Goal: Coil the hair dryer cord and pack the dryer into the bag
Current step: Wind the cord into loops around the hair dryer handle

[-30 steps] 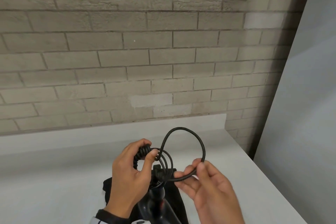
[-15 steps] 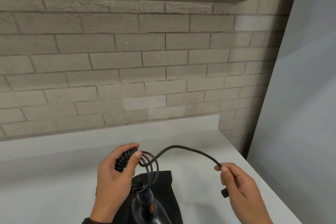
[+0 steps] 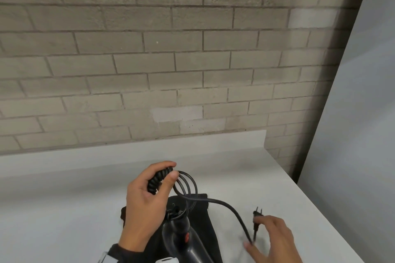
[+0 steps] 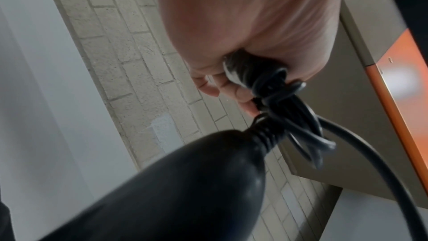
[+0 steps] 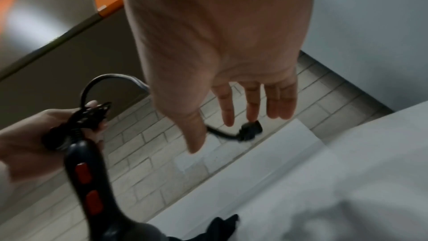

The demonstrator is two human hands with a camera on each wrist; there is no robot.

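Note:
My left hand grips a bundle of black cord coils, with a few loose loops hanging beside the thumb. From that bundle hangs the black hair dryer handle with its red switches. It hangs over the black bag, which lies on the counter. The free cord arcs right and down to the plug. My right hand hovers low beside that cord end. In the right wrist view its fingers are straight and spread, and the plug sits just past the fingertips, not held.
The white counter runs to a raised back ledge under a grey brick wall. A pale grey panel closes the right side, past the counter's right edge. An overhead cabinet with an orange edge hangs above.
My right hand drew the cord out to the right, then dropped low and opened, letting the cord go. The plug end now droops by the counter. The left hand kept its grip.

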